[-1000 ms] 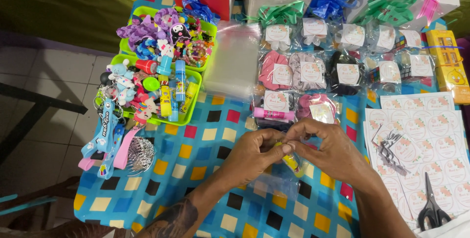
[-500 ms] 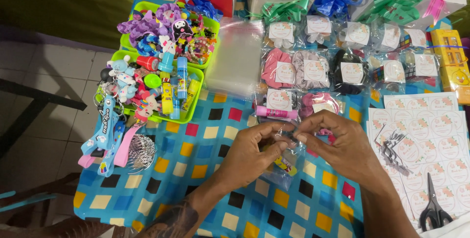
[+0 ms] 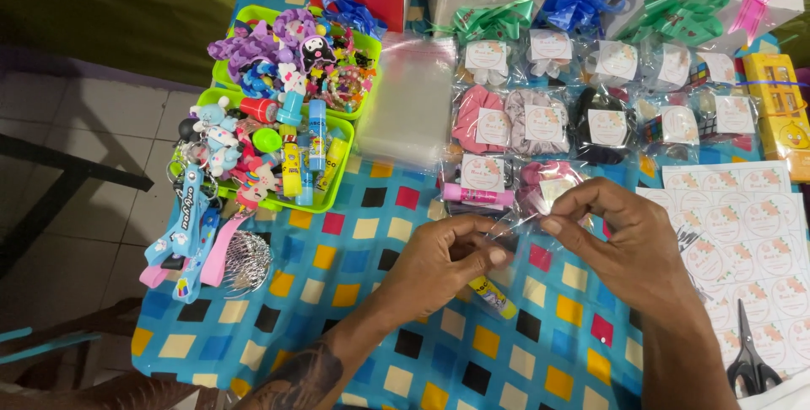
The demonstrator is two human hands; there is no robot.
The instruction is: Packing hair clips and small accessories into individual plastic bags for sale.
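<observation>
My left hand [image 3: 443,262] and right hand [image 3: 620,237]: fingers of both pinched on clear cellophane bag [image 3: 515,229] w/ yellow tube [image 3: 492,296] inside, above checkered worktop [image 3: 337,283].

Both forearms enter from six o'clock. The left hand [image 3: 443,262], its forearm tattooed, curls with fingertips pinched toward two o'clock. The right hand [image 3: 624,237] arches palm-down, thumb and forefinger pinched toward nine o'clock.

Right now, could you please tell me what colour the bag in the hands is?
Clear and see-through; the bag shows best in the head view.
</observation>
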